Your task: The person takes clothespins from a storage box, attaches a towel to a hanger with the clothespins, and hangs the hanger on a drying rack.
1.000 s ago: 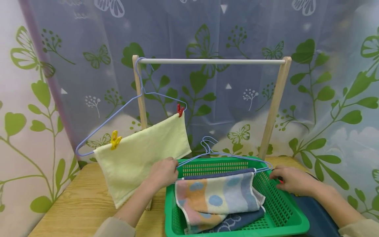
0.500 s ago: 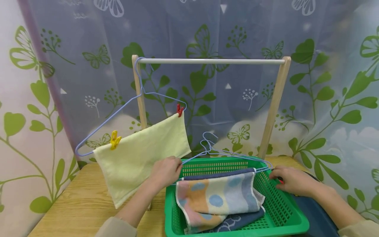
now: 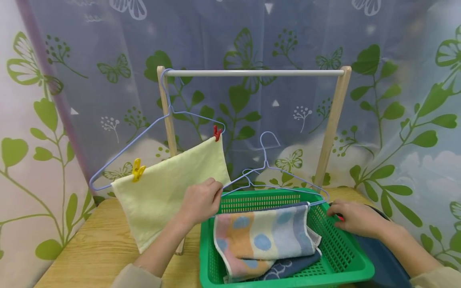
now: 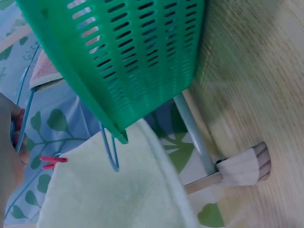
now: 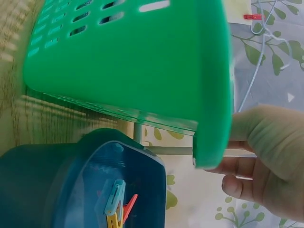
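My left hand grips the left end of a blue wire hanger, which stands raised with its hook up. Just below it a second blue hanger leans in the green basket. A multicoloured dotted towel drapes near the hangers' lower bars, over a navy towel. At the hangers' right ends, by the basket rim, is my right hand, fingers bent. Its fingertips are partly hidden, so a hold on the hanger cannot be confirmed. Something red shows beside its thumb.
From a wooden rack with a white rod hangs another hanger bearing a yellow cloth, with a yellow clothespin and a red clothespin. A dark blue bin holds several clothespins, right of the basket.
My left hand has risen slightly with one hanger. That hanger's hook has swung up and right, away from the other hanger. The right hand has stayed nearly still.
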Available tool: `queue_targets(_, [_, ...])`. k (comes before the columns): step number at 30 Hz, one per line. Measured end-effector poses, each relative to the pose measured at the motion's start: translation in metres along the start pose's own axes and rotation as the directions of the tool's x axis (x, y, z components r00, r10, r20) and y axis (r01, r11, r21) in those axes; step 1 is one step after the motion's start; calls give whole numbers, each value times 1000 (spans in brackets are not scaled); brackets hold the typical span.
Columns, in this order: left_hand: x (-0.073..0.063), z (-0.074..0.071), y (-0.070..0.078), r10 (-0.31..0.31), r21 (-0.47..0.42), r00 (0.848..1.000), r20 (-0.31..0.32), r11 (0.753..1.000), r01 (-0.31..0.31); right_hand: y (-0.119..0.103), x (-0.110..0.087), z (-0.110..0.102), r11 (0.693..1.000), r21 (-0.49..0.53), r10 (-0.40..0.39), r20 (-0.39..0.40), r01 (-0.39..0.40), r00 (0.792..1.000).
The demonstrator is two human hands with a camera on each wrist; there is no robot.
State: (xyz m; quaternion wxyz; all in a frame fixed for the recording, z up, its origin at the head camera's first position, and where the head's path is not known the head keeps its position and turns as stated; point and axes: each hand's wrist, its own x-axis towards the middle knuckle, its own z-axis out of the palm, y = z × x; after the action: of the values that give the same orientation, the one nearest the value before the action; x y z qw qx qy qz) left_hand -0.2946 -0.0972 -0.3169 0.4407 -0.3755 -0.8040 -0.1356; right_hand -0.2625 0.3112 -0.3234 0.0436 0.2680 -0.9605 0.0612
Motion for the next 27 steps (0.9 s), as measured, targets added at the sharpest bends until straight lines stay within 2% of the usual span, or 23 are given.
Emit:
queue_targets(8, [4,-11,4,75,36,992,-102,997,-72,3,0,-1,997,67,-32,11,31,999])
queue_targets(12, [4,-13,6,79,38,990,-119,996,-75,5,-1,-1,994,102,-36,14,35,999])
queue_targets(22, [0,-14,8,91,-64,978,-185,992,-105,6,-3,0,990,127,-59,-17,61,998])
queue_targets(27, [2,-19,6,82,-164,975,-209,979,-118,6,-5,0,990,128,-51,-32,55,998])
